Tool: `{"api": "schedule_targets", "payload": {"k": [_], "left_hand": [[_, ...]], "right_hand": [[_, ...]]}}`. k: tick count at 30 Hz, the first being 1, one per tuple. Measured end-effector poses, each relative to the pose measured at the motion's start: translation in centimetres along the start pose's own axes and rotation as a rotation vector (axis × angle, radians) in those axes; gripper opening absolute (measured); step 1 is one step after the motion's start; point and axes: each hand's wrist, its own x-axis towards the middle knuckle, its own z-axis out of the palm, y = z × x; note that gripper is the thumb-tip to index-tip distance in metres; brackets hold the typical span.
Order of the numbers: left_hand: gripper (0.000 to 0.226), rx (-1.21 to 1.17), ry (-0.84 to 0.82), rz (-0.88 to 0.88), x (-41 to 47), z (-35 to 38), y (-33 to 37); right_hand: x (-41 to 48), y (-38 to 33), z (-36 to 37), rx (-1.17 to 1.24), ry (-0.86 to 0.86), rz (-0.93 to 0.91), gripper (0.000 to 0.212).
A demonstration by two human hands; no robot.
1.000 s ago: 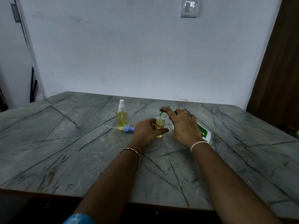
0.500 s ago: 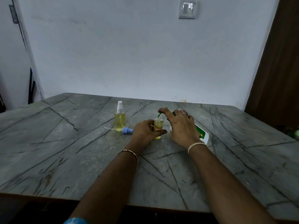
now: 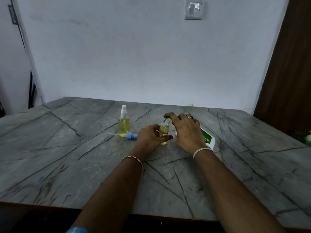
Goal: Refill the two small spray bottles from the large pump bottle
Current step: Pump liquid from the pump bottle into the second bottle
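Two hands are working at mid-bench (image 3: 67,157). The left hand (image 3: 149,137) is closing its grip round the uncapped small spray bottle (image 3: 164,130), which is standing upright. The right hand (image 3: 186,132) is curling its grip over the large pump bottle (image 3: 207,140), with the forefinger lying on the green spout (image 3: 165,118) at the small bottle's mouth. The second spray bottle (image 3: 124,125) is standing to the left, with the blue sprayer cap (image 3: 132,136) lying beside it.

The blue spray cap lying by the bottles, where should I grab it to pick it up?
Pinch the blue spray cap across its chunky collar, coming down from above. It lies on its side on the table, so the collar's round sides are free. Its thin dip tube, pointing left, looks too bendy to hold.
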Motion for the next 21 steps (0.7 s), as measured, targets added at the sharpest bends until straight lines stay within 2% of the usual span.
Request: {"api": "schedule_targets", "payload": {"k": [6,14,21], "left_hand": [[0.055,0.006,-0.017,-0.008,0.04,0.04,-0.04],[0.044,0.029,-0.004,0.005,-0.03,-0.09,0.12],[0.048,0.017,-0.006,0.000,-0.13,-0.16,0.02]], "right_hand": [[-0.22,0.37,-0.01,-0.006,-0.009,-0.013,0.081],[0.08,-0.19,0.02,0.013,-0.005,0.006,0.073],[-0.34,0.22,-0.03,-0.006,-0.005,-0.006,0.081]]}}
